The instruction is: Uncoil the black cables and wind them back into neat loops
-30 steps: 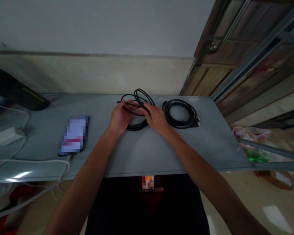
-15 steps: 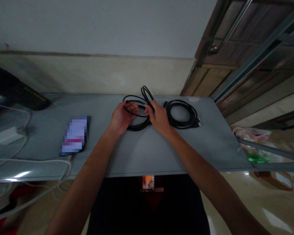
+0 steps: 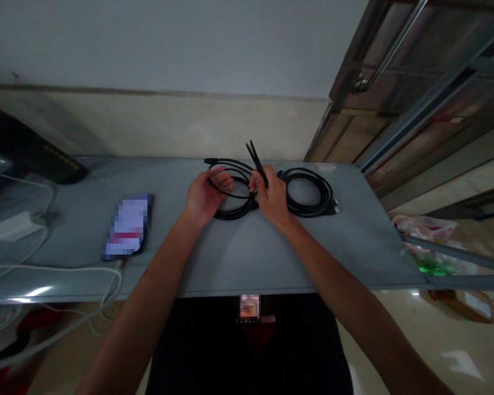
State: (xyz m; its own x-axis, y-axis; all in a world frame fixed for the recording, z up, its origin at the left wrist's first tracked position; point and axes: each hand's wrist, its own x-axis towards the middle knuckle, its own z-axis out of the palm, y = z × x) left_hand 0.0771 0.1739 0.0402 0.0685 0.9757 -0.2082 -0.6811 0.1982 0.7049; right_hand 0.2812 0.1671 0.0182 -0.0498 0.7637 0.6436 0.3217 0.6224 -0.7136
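Observation:
Between my two hands runs a loop of black cable (image 3: 235, 196), raised a little over the grey tabletop. My right hand (image 3: 271, 195) is closed on gathered strands of it, and a narrow bight sticks up above the fingers. My left hand (image 3: 206, 196), palm turned inward, has its fingers loosely curled about the left side of the loop. A dark plug end (image 3: 210, 161) points left just beyond that hand. Under the loop, more black coil (image 3: 233, 215) rests on the table; whether it is the same cable I cannot tell. To the right lies a neatly wound black cable (image 3: 308, 211) with metal-tipped connectors.
On the left are a phone (image 3: 127, 225) with a white cord, a white adapter (image 3: 18, 226) and a dark object (image 3: 45, 151) near the wall. The grey table (image 3: 247, 263) ends at a metal frame on the right. Bags (image 3: 428, 227) sit beyond that edge.
My right hand has shifted slightly right and turned, narrowing the upright bight and tilting it. The plug end now shows beyond my left hand, which stays almost in place.

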